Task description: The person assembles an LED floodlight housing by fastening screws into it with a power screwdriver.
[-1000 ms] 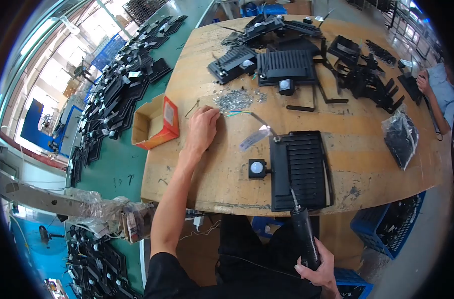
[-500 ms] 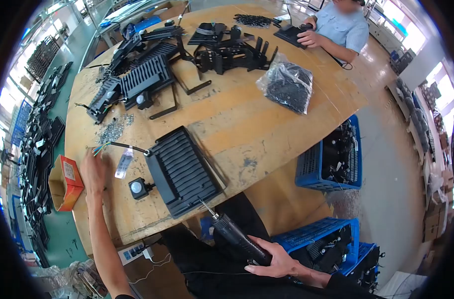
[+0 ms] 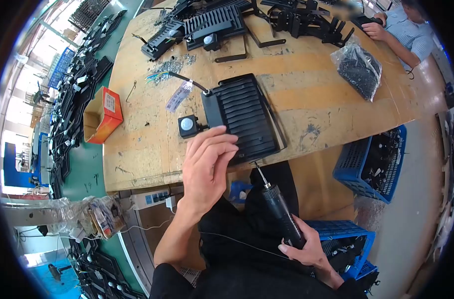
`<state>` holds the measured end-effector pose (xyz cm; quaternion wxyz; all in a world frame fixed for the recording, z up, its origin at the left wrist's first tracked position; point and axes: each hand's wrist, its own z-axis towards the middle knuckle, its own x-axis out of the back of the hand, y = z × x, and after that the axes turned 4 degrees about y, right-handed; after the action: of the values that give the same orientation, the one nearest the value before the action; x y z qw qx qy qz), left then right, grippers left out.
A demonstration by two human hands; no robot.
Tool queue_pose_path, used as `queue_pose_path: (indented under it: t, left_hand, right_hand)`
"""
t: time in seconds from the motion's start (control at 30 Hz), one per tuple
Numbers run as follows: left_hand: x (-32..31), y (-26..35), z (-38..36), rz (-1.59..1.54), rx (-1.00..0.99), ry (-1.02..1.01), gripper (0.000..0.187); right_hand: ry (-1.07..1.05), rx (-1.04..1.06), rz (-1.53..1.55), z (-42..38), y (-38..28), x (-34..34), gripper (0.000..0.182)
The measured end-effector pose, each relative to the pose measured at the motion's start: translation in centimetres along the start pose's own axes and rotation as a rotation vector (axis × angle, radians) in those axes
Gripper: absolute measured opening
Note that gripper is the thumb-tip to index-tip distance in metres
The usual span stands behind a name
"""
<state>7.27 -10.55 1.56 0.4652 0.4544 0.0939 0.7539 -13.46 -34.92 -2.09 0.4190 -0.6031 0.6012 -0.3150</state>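
My right hand (image 3: 306,247) grips a black electric screwdriver (image 3: 284,214) in front of the table edge. Its bit points up toward the near edge of a black finned floodlight (image 3: 244,112), which lies fins up on the table. Over the floodlight's near left corner is my left hand (image 3: 204,162), fingers curled together; whatever they may hold is hidden. A small sensor (image 3: 188,125) with a white dome sits at the floodlight's left side. From its far left corner runs a black cable (image 3: 187,80) with bared coloured wires and a white label (image 3: 178,97).
An open orange-red box (image 3: 116,110) stands at the table's left edge. Loose screws (image 3: 169,67), more floodlights (image 3: 214,27), black brackets (image 3: 304,22) and a bag of black parts (image 3: 360,70) lie farther back. Blue crates (image 3: 349,174) stand below right. Another person (image 3: 408,32) works at far right.
My left hand has moved from the table's left side, near the cable's wires, to the floodlight's near corner. My right hand still holds the screwdriver. The camera view has shifted.
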Motion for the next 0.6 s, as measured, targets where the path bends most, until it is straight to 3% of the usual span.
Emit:
queue_pose_path:
  t: [0.2, 0.6]
  left_hand:
    - [-1.1, -1.4, -0.4, -0.008, 0.035, -0.149, 0.003]
    - [-1.8, -0.9, -1.6, -0.037, 0.107, -0.132, 0.005]
  right_hand:
    - [-0.015, -0.055, 0.107, 0.6, -0.9, -1.0, 0.083]
    - [-0.064, -0.055, 0.24, 1.0, -0.1, -1.9, 0.083]
